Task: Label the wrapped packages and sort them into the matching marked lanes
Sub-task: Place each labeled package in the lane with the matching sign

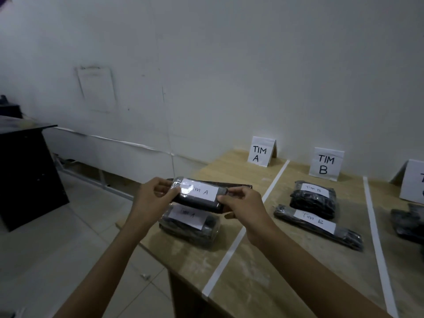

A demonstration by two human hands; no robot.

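The left hand (pixel 158 198) pinches one end of a wrapped package (pixel 195 201) and the right hand (pixel 245 203) pinches the other, thumbs on top and fingers curled under. The hands are apart, with the package stretched between them. A white label (pixel 202 192) reading "TIM A" is already taped across its top. The package hangs in front of the TIM A sign (pixel 260 154), just above a second TIM A package (pixel 190 226) lying on the worktop (pixel 252 271).

Labelling looks finished for this one, and the step in hand is the sorting. The next move calls for lowering it in front of the TIM A sign, left of the white tape line (pixel 226 260), on or just beside the package already there, then letting go with both hands.

Right of the TIM A sign, past the tape, stands a TIM B sign (pixel 325 164) with two TIM B packages (pixel 313 199) before it.
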